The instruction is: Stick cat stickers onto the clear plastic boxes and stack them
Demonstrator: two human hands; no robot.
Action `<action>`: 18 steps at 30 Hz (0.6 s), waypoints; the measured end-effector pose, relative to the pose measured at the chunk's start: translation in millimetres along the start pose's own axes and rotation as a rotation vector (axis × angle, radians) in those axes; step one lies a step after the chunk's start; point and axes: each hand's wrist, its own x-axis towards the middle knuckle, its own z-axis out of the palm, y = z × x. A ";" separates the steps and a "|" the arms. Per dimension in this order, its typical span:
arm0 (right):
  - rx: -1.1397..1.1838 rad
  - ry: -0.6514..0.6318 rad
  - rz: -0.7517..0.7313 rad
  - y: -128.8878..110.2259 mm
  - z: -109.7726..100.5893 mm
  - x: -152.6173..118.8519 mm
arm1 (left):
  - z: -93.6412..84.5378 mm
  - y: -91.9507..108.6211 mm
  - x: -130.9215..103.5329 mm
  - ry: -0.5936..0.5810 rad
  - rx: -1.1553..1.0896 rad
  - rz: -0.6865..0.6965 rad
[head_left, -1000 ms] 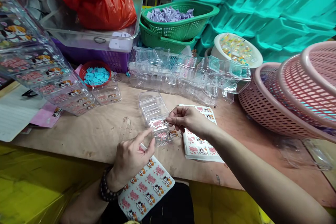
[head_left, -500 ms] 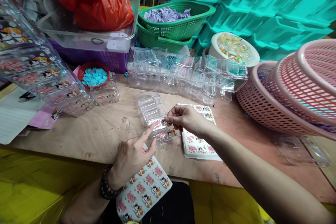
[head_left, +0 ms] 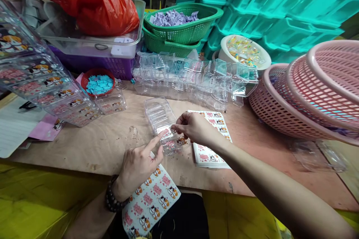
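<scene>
Centre frame: my right hand (head_left: 174, 128), pinching one sticker (head_left: 166, 132); my left hand (head_left: 138, 168), index extended, likely steadying it, grip on sheet (head_left: 157, 202) unclear.

L hand (head_left: 138, 166) w/ idx finger (head_left: 153, 142) out; R hand (head_left: 192, 127) pinched.

Moderate indoor light, dim under the tabletop (head_left: 109, 143). Glints on the clear case (head_left: 159, 112), glare on stacked clear boxes (head_left: 193, 76). Teal bins (head_left: 280, 22) smeared; pink baskets (head_left: 304, 110) wide-angle stretched.
</scene>
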 end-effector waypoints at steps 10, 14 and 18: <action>-0.128 -0.023 0.026 -8.0 -0.5 -2.5 | 0.2 -1.5 -0.4 -0.017 0.021 -0.014; -0.155 -0.026 0.058 -7.5 -2.4 -2.0 | 0.0 -2.6 -1.4 -0.032 0.028 -0.021; -0.162 0.004 0.150 4.0 -8.6 2.4 | -1.0 -1.8 -0.1 -0.040 0.010 -0.033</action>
